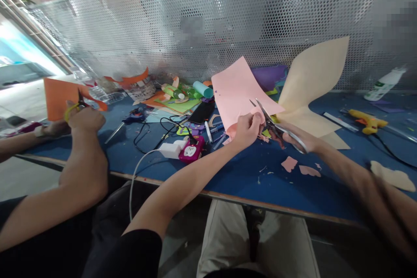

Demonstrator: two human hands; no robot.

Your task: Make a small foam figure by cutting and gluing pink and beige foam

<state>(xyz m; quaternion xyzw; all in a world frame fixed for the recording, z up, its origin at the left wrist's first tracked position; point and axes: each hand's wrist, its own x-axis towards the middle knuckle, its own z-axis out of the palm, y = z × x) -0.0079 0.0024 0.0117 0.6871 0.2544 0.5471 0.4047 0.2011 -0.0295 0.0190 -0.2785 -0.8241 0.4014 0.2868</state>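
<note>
My left hand (248,130) pinches the lower edge of a large pink sheet (239,91), which stands up and curls away toward the metal panel. In my right hand (301,137) is a pair of scissors (276,129), its blades parted and pointing left at the sheet's edge beside my left fingers. Whether the blades touch the paper I cannot tell. Small pink paper scraps (289,164) lie on the blue table below the scissors. Behind my right hand a folded cream sheet (309,82) stands partly upright.
At left, a co-worker's hand (85,117) holds yellow-handled scissors at an orange sheet (60,100). A magenta power adapter (192,150) with cables sits left of my arm. A yellow glue gun (368,120) and a white bottle (384,84) are at right. A perforated metal panel (163,21) borders the back.
</note>
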